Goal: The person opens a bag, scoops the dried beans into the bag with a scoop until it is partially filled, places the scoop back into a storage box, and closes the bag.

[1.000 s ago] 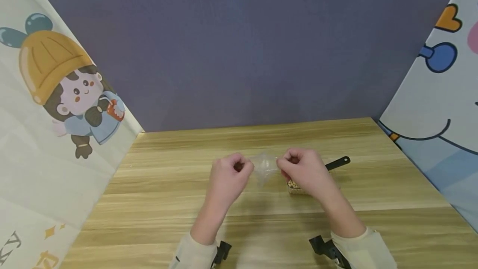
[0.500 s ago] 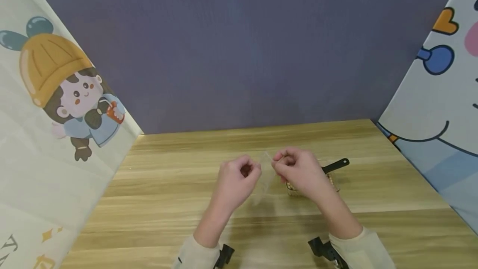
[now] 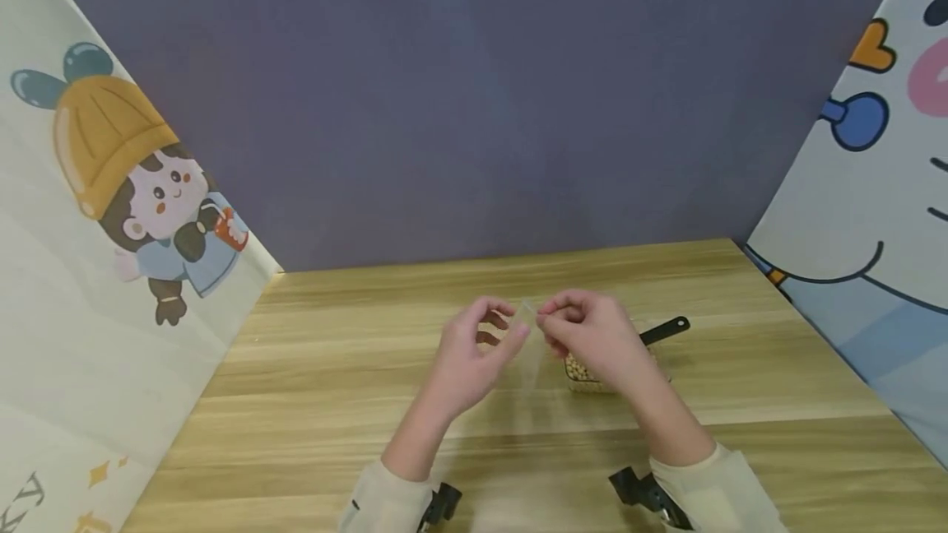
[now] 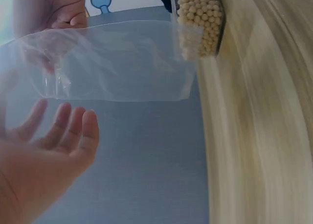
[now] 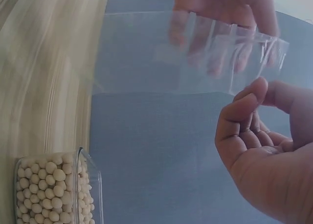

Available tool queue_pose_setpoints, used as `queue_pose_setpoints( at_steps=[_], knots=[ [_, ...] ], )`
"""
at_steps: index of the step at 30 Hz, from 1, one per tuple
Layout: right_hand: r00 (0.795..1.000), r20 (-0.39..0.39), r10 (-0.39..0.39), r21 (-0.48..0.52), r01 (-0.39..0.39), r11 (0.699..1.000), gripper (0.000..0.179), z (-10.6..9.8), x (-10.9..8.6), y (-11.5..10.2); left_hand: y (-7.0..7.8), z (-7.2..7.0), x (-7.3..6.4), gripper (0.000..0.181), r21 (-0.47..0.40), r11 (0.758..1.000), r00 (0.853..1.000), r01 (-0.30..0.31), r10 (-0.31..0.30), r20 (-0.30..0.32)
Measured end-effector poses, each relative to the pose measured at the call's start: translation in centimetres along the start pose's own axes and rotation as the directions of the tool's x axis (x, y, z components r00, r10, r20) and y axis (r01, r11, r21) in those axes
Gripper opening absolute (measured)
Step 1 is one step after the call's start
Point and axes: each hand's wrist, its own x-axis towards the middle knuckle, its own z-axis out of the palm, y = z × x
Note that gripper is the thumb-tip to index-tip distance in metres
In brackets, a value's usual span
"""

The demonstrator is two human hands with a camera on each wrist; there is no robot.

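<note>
A clear plastic bag (image 5: 146, 57) hangs between both hands above the table, faint in the head view. My right hand (image 3: 592, 336) pinches its upper edge between thumb and forefinger, as the right wrist view shows. Beside the bag, my left hand (image 3: 470, 356) has its fingers spread and loosely bent, fingertips close to the side of the film (image 4: 127, 62). Below the right hand stands a clear box (image 5: 100, 185) full of round pale beans (image 5: 44, 190), partly hidden by that hand in the head view. A black handle (image 3: 665, 330) sticks out past the box.
The wooden table (image 3: 326, 401) runs back to a grey-blue panel (image 3: 474, 105). Printed cartoon sheets flank it, a child in a yellow hat (image 3: 163, 187) at left and a white figure (image 3: 837, 220) at right.
The bag was stretched between both pinching hands, then turned to hang down. My left hand has moved slightly right and its fingers have opened off the edge; the right hand keeps its pinch.
</note>
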Motion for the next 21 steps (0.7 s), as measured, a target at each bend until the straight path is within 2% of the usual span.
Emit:
queue_pose_setpoints(
  at_steps=[2,7,10,16,21],
  knots=[
    [1.0,0.001,0.005,0.009,-0.005,1.0,0.023,0.1,0.0,-0.1,-0.1,0.1,-0.2,0.044,-0.02,1.0,1.0,0.006,-0.005,0.029],
    [1.0,0.005,-0.001,0.013,0.001,1.0,0.023,0.1,0.0,-0.1,-0.5,0.4,-0.5,0.097,-0.018,1.0,0.992,0.005,-0.003,0.126],
    [1.0,0.012,-0.008,0.02,0.008,1.0,0.023,0.1,0.0,-0.1,-0.8,0.9,-0.5,0.117,-0.018,1.0,0.984,-0.002,0.005,0.18],
    [1.0,0.028,-0.014,0.035,0.013,0.999,0.022,0.0,0.0,0.0,-1.2,1.7,-0.3,0.121,-0.061,0.998,0.973,0.016,-0.002,0.23],
    [0.999,0.031,-0.008,0.025,0.007,1.0,0.021,-0.2,0.0,0.2,-1.2,2.1,-0.2,0.108,-0.077,0.997,0.979,0.004,0.012,0.201]
  ],
)
